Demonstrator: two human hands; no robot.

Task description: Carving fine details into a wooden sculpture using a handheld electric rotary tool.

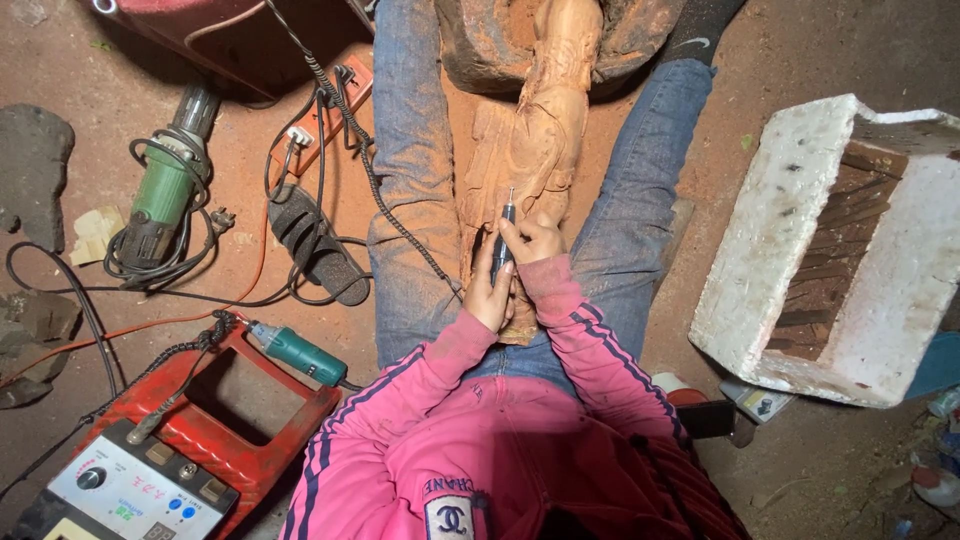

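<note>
- Head view: wooden figure carving (535, 130) lies lengthwise between the person's outstretched legs in blue jeans (415, 170), its near end under the hands, its far end against a rough dark block (470, 45).
- Rotary carving handpiece (501, 245), dark and pen-shaped, points away from the body; its thin bit meets the carving's near, lower part.
- Left hand (489, 290) is clamped round the handpiece body from below and the side.
- Right hand (532, 240) is closed over the handpiece near its front, fingers pinched close to the bit and touching the wood.
- Judgement on technique: two-hand grip suits fine detail. Keep the heel of one hand braced on the wood, light pressure, short strokes, bit kept away from the fingers beside it. A slip would score finished relief.
- Coiled black cable (390, 200) runs over the left leg toward the handpiece; it should stay slack and off the work.
- Surface: bare floor (700, 470), reddish, coated in fine wood dust; no table in use.
- Left side: orange power strip (330, 115), green angle grinder (165, 190) with its cord wound round it, black sandal (315, 245), a teal power tool (300, 352) lying on a red case (270, 440), and a control unit with dial and buttons (130, 490).
- Right side: white foam box (800, 250), open, holding rows of dark chisels.
</note>
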